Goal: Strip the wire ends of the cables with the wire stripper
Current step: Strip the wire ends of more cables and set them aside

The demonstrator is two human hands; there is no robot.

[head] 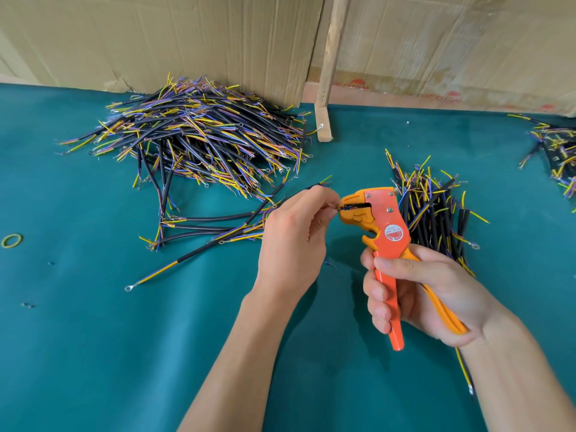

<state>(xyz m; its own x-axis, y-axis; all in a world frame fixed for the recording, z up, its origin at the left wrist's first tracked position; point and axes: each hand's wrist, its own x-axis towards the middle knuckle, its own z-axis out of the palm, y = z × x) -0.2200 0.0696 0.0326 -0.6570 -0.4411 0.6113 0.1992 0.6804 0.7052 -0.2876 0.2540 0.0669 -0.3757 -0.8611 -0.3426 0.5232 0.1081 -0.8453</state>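
An orange and yellow wire stripper [385, 226] stands upright over the green table, its jaws pointing left. My right hand [414, 294] grips its two handles. My left hand [299, 235] pinches a black cable [313, 187] and holds its wire end in the stripper's jaws. The cable's far end, with yellow and blue wires, sticks out behind my left hand. A large heap of black cables [199, 135] lies at the back left. A smaller pile of cables [433, 210] lies behind the stripper on the right.
Several loose cables [202, 226] lie left of my left hand, one with a ring terminal [128, 287]. A third cable pile [558, 154] is at the right edge. A rubber band [12, 240] lies far left. Cardboard sheets [187, 42] and a wooden post [330, 67] back the green table [124, 353].
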